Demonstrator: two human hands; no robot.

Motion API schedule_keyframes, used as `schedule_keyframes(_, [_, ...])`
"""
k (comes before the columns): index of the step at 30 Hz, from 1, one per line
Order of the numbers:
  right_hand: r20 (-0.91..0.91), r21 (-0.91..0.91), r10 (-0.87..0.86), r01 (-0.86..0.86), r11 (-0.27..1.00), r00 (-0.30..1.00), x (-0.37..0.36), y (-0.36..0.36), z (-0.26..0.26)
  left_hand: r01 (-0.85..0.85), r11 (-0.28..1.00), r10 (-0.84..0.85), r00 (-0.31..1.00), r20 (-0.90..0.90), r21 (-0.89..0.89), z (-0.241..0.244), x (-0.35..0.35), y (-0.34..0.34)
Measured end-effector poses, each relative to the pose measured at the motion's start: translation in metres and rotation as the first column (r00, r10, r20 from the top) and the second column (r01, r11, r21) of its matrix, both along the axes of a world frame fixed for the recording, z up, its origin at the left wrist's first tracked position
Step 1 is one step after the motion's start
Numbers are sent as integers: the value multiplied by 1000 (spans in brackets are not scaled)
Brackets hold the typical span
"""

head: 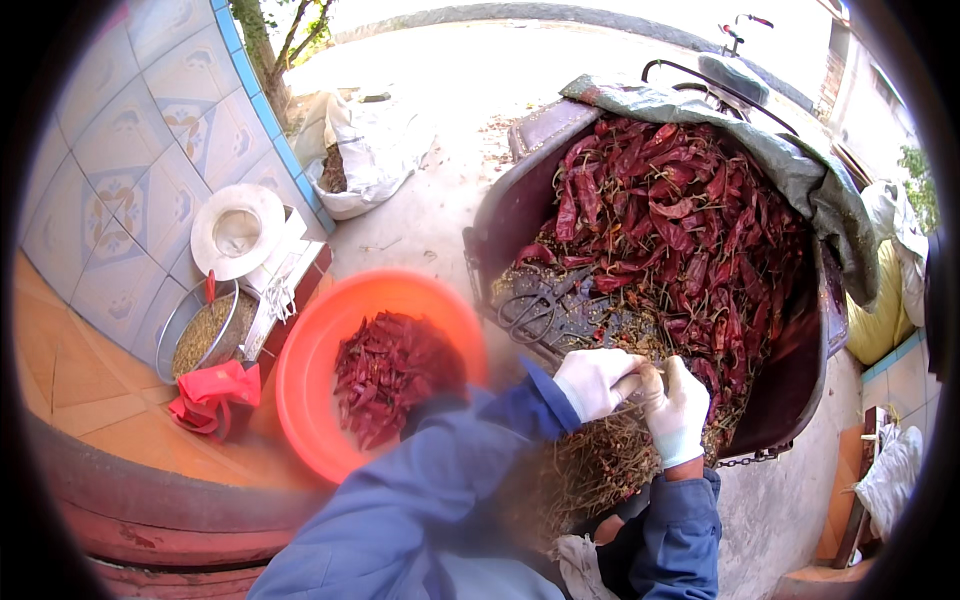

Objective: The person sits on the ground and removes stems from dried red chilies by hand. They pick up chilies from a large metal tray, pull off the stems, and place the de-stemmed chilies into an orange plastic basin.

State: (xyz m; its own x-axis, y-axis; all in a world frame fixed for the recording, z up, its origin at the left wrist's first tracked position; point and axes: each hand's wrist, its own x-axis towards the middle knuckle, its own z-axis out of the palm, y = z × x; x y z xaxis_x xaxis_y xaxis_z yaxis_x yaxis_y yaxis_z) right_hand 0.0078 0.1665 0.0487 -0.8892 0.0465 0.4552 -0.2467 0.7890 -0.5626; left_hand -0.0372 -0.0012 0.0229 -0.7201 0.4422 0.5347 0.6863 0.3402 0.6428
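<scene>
My left hand (pixel 600 384) and my right hand (pixel 679 416) wear white gloves with brownish, stained fingertips. Their fingers meet over the near edge of a dark maroon cargo bed (pixel 780 405). A thin, stem-like bit may lie between the fingertips, too small to make out. Dried red chili peppers (pixel 675 202) are heaped in the bed, stems still on many. Iron scissors (pixel 531 313) rest on its seed-strewn floor, left of the heap. Below my hands is a pile of dry stems (pixel 600 465). An orange plastic basin (pixel 300 390) to my left holds red chili pieces (pixel 390 367), partly hidden by my left sleeve.
A grey-green tarp (pixel 795 165) drapes over the bed's far and right rim. At left are a metal bucket of grain-like material (pixel 202 337), a white hat (pixel 236 231) and a red cloth bag (pixel 217 397) near a tiled wall. A white sack (pixel 367 165) stands beyond the basin.
</scene>
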Motion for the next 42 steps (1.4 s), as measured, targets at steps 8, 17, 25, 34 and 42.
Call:
schedule_keyframes(8, [241,-210,73,-22,977,968,1,4,2,34,998,-26,992,126,-60,-10,-1,-1])
schedule_keyframes(17, [-36,117,43,-39,992,998,-2,-4,-12,47,975,-46,999,9,-216,-14,-5,-6])
schedule_keyframes(25, [239,-964,393,168,206,888,3,-12,-6,87,980,-144,932,332,179,12,0,8])
schedule_keyframes(34, [111,-680,-172,201,705,979,-42,77,-17,-315,657,-400,625,671,685,14,-20,-23])
schedule_keyframes(42, [94,403,-629,548,733,772,-75,122,-57,-137,713,-540,518,663,687,9,-15,-12])
